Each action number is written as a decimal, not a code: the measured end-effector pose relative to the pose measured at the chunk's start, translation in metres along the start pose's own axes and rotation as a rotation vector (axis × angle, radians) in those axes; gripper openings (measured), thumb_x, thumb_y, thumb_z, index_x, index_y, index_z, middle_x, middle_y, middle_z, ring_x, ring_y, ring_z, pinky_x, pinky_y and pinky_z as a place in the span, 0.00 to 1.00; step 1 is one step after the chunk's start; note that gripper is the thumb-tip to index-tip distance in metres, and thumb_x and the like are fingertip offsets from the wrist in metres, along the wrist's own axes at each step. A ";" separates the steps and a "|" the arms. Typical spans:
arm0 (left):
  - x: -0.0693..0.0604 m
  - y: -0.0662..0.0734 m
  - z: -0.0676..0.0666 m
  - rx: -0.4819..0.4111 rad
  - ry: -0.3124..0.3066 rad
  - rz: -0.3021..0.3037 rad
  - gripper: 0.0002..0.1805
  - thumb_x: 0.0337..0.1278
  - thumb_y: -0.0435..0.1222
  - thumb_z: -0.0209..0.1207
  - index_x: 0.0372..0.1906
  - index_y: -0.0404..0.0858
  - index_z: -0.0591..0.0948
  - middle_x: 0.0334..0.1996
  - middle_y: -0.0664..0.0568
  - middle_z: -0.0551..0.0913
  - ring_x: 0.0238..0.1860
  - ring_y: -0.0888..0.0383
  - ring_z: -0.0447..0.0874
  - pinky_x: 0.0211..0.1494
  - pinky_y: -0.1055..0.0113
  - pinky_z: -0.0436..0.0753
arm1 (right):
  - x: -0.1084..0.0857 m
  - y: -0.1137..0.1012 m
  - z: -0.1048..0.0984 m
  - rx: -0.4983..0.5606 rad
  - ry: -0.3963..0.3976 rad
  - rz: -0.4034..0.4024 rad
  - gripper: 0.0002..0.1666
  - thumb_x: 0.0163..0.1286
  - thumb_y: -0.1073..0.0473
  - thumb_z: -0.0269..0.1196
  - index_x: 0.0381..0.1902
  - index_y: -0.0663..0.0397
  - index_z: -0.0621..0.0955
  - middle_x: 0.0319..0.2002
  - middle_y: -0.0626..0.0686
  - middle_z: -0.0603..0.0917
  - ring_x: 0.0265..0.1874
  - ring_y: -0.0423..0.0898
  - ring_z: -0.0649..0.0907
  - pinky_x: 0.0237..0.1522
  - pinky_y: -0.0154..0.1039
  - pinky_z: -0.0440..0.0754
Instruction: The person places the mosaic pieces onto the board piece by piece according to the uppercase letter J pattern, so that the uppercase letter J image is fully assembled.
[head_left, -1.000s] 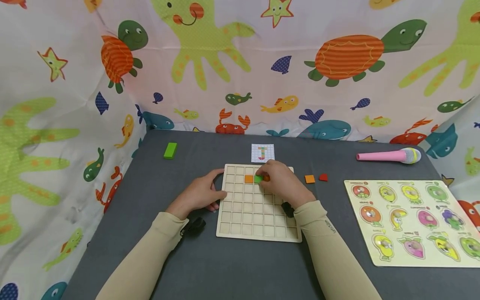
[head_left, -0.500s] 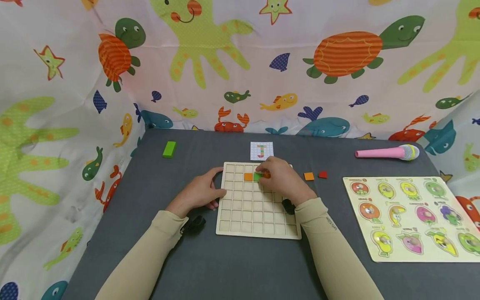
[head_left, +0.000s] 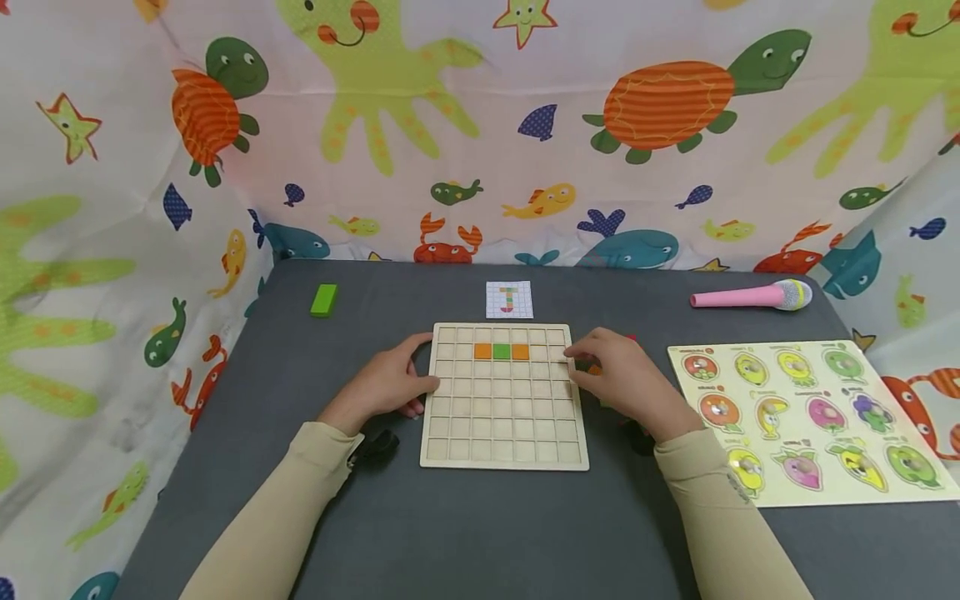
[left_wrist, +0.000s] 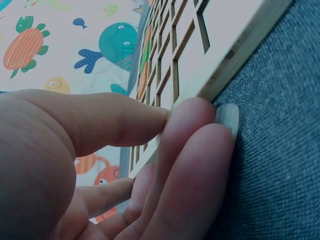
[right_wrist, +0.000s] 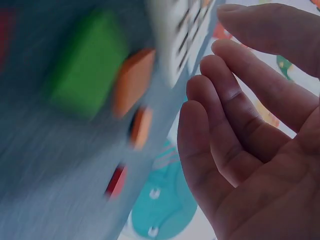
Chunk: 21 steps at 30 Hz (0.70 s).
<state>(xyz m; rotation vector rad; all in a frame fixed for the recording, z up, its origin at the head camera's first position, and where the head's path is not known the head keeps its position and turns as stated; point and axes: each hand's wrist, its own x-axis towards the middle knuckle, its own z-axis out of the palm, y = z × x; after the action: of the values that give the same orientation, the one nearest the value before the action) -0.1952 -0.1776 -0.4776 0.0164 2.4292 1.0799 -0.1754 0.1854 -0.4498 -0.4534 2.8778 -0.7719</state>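
Note:
A wooden grid board [head_left: 502,430] lies on the table; one row near its far edge holds an orange tile [head_left: 482,352], a green tile [head_left: 501,352] and another orange tile [head_left: 520,352]. My left hand [head_left: 378,385] holds the board's left edge, thumb and fingertips against the frame in the left wrist view. Beside the right edge hovers my right hand [head_left: 628,377], its fingers loosely bent around nothing. Under it, partly hidden in the head view, the right wrist view shows a blurred green block [right_wrist: 90,65], orange pieces [right_wrist: 134,82] and a red piece [right_wrist: 116,181].
A small pattern card [head_left: 509,300] lies behind the board, with a green block [head_left: 324,300] at the back left. To the right are a pink toy microphone [head_left: 750,296] and a fruit puzzle board [head_left: 817,492]. A printed curtain [head_left: 465,133] encloses the table.
My right hand has let go of the second orange tile, now in the grid beside the green one, and moved right, off the tiles. The left hand stays on the board's edge.

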 end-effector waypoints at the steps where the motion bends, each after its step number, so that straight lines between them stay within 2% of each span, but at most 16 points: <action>1: 0.000 0.000 0.000 0.002 -0.002 0.003 0.48 0.69 0.43 0.70 0.87 0.53 0.58 0.34 0.42 0.82 0.25 0.50 0.90 0.29 0.60 0.90 | -0.006 0.005 -0.002 -0.013 0.002 0.003 0.18 0.73 0.58 0.72 0.58 0.54 0.89 0.54 0.57 0.86 0.51 0.55 0.86 0.56 0.57 0.88; 5: 0.000 0.001 -0.001 0.007 -0.002 -0.006 0.48 0.69 0.43 0.70 0.87 0.54 0.58 0.35 0.42 0.81 0.26 0.50 0.91 0.30 0.60 0.91 | -0.026 0.021 -0.009 -0.035 0.017 0.020 0.18 0.71 0.58 0.74 0.58 0.53 0.90 0.53 0.56 0.86 0.51 0.55 0.87 0.57 0.58 0.87; 8: -0.001 0.001 -0.002 0.004 -0.001 -0.004 0.47 0.69 0.43 0.70 0.87 0.54 0.58 0.36 0.42 0.81 0.26 0.50 0.91 0.30 0.60 0.91 | -0.033 0.030 -0.011 -0.036 0.033 0.028 0.19 0.70 0.59 0.75 0.57 0.53 0.90 0.52 0.56 0.86 0.50 0.54 0.87 0.57 0.58 0.87; 14: -0.003 -0.002 -0.003 -0.006 -0.005 0.006 0.47 0.70 0.42 0.69 0.87 0.54 0.58 0.35 0.42 0.81 0.26 0.50 0.91 0.30 0.59 0.91 | -0.032 0.039 -0.009 -0.046 0.040 0.037 0.19 0.71 0.56 0.75 0.57 0.55 0.90 0.52 0.57 0.86 0.51 0.55 0.87 0.58 0.60 0.87; 21: 0.000 -0.002 0.000 -0.024 -0.008 0.017 0.47 0.69 0.42 0.69 0.87 0.55 0.59 0.35 0.41 0.82 0.26 0.50 0.91 0.30 0.58 0.92 | -0.028 0.046 -0.004 -0.053 0.059 0.065 0.19 0.70 0.51 0.76 0.55 0.53 0.91 0.48 0.55 0.87 0.48 0.52 0.86 0.56 0.57 0.87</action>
<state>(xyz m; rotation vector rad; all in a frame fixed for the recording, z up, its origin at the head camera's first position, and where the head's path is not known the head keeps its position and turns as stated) -0.1952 -0.1791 -0.4788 0.0340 2.4128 1.1145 -0.1609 0.2342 -0.4686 -0.3461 2.9572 -0.7119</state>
